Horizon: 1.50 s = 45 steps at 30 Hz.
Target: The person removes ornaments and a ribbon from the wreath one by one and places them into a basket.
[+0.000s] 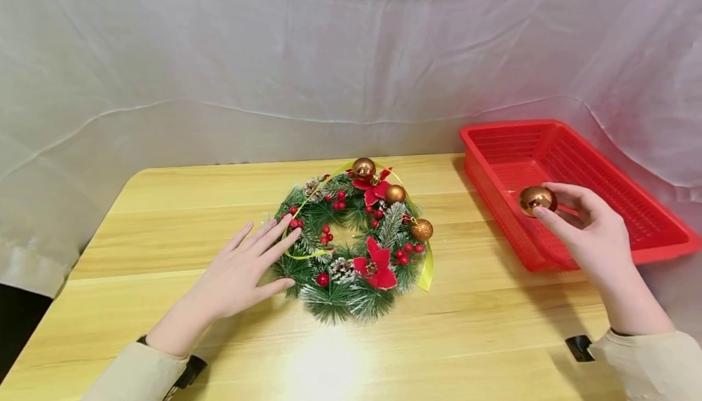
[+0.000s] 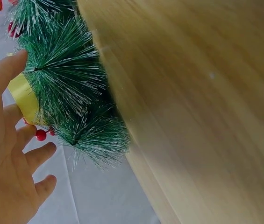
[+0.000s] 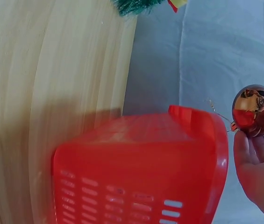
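The right hand (image 1: 595,233) pinches a copper bauble (image 1: 535,200) over a red basket (image 1: 592,172); the left hand (image 1: 244,274), spread with its grip empty, touches the Christmas wreath (image 1: 392,225).

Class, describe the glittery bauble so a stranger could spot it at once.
In the head view, a green wreath lies on the wooden table. At the wreath's right edge sits the glittery bauble; its grainy sparkle sets it apart from the smooth satin bauble and shiny bauble farther back.

Fingers (image 3: 243,150) pinch shiny copper ball (image 3: 248,108) near slotted red basket (image 3: 139,161).
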{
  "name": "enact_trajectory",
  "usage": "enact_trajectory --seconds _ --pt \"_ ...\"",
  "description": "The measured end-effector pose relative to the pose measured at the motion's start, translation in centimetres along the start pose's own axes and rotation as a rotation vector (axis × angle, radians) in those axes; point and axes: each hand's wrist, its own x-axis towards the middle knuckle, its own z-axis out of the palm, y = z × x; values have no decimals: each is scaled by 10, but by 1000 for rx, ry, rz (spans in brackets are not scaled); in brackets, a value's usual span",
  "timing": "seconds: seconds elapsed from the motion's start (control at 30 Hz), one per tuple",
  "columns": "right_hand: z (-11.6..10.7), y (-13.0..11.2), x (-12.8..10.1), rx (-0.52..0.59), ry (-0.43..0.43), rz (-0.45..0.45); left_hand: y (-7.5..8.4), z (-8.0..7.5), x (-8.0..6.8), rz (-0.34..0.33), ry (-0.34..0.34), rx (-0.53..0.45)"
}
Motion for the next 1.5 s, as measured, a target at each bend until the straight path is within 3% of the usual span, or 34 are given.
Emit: enact_trajectory --seconds 0.67,1.27,1.5 --pt "-25 20 -2 -62 -8 85 1 -1 0 4 -2 -7" --pt "-37 31 -1 -77 87 102 1 -1 0 7 5 -12" --pt "-42 36 -2 -77 81 129 1 -2 1 6 -3 -15"
